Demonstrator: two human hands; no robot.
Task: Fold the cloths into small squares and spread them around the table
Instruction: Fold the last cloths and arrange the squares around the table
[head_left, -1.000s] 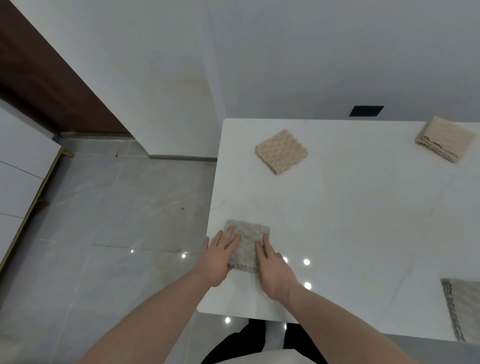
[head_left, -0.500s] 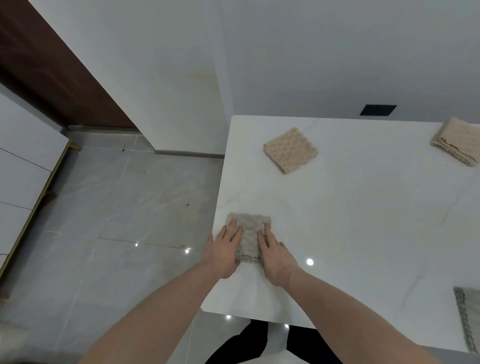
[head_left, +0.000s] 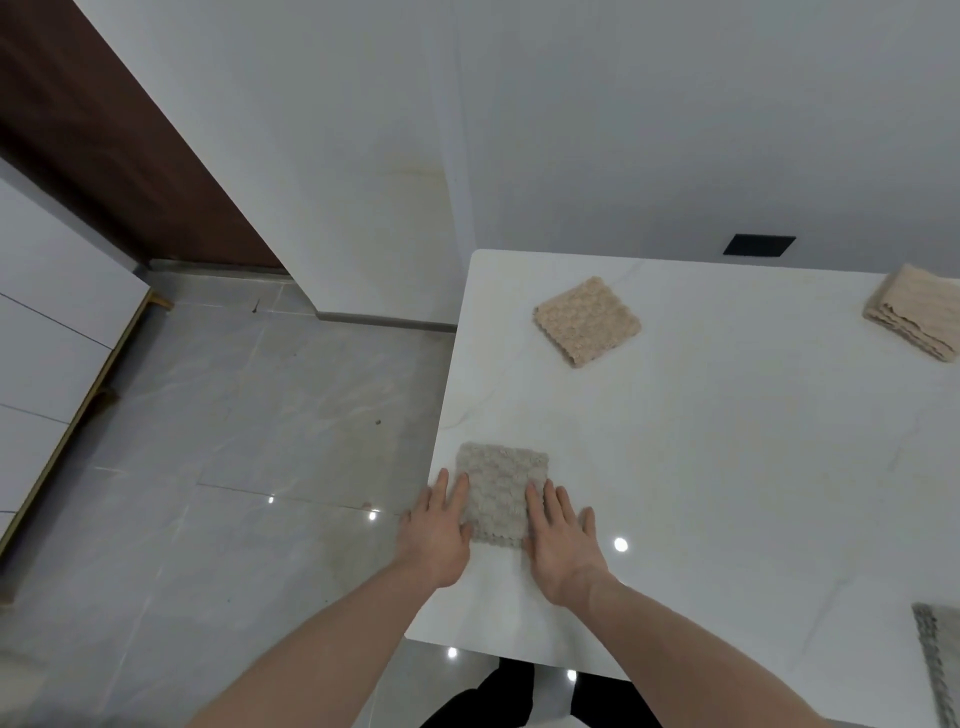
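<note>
A grey knitted cloth (head_left: 501, 488), folded into a small square, lies flat near the left edge of the white table (head_left: 727, 467). My left hand (head_left: 439, 535) rests flat at its left side, fingers just touching the edge. My right hand (head_left: 563, 543) lies flat at its right side, fingertips on the cloth's right edge. Neither hand grips it. A beige folded cloth (head_left: 587, 320) sits at the far left corner. Another beige folded cloth (head_left: 917, 317) lies at the far right, and a grey cloth (head_left: 940, 670) is cut off at the frame's right edge.
The table's left edge drops to a grey tiled floor (head_left: 234, 441). A white wall (head_left: 623, 130) stands behind the table with a black outlet (head_left: 758, 245). A white cabinet (head_left: 47, 353) is at the far left.
Both hands have slid outward from on top of the grey cloth to its left and right sides, uncovering most of it. The cloth has stayed in place.
</note>
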